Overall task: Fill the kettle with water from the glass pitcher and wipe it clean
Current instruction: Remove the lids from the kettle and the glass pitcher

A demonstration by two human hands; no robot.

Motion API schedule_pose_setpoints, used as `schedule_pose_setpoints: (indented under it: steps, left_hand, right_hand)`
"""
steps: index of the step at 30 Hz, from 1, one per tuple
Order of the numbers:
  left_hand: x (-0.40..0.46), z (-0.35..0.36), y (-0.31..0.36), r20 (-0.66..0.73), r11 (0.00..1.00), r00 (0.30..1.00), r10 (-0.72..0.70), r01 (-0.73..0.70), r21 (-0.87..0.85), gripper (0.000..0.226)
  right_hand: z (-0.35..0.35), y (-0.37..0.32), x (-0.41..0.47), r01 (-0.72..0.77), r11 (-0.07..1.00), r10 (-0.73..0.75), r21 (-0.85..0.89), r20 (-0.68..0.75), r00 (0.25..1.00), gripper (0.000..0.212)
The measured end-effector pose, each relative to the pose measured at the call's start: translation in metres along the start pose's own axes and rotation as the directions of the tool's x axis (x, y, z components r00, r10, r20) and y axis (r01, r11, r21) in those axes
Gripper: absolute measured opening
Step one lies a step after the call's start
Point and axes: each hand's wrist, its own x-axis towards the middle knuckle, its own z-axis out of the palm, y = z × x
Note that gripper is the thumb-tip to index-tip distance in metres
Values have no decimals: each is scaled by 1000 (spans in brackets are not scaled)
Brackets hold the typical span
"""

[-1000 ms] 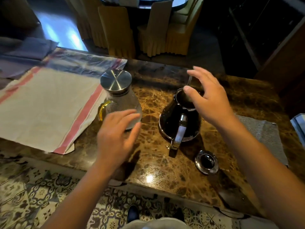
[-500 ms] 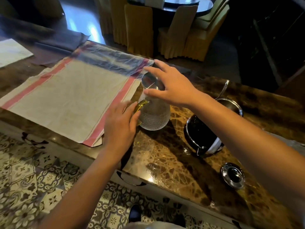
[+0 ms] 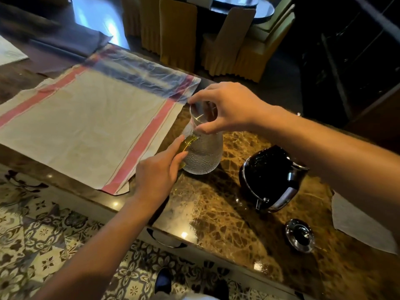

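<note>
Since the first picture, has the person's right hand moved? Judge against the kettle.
Yes. The right hand has left the kettle and crossed leftward to the glass pitcher, gripping its metal lid.

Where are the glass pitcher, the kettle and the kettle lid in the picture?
glass pitcher (image 3: 203,156): head view, on its textured glass body.
kettle (image 3: 265,169): head view, on its black side wall.
kettle lid (image 3: 299,236): head view, on its dark centre, lying on the table.
</note>
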Motion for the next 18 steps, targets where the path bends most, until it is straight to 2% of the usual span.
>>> schedule_pose_setpoints:
  steps: [4,7,12,16,18]
  left_hand:
    - [3,-2,-2,13,997,998,57,-57,44,48]
    - [6,-4,-3,22,995,996,83,-85,61,45]
    - [7,-5,-7,64,995,994,89,-91,35,46]
    - [12,-9,-6,51,992,992,115,-118,54,46]
    - [12,-9,-7,50,991,992,118,-121,48,46]
  right_hand:
    - [9,2,0,-29,1000,30,12,-107,994,58]
    - [6,1,3,-48,999,50,20,-117,992,56]
    - [-3,3,14,-40,999,40,16,3,999,60]
    - [-16,-1,28,16,997,-5,-69,162,987,63]
    - [-18,-1,31,50,992,-29,-119,172,985,64]
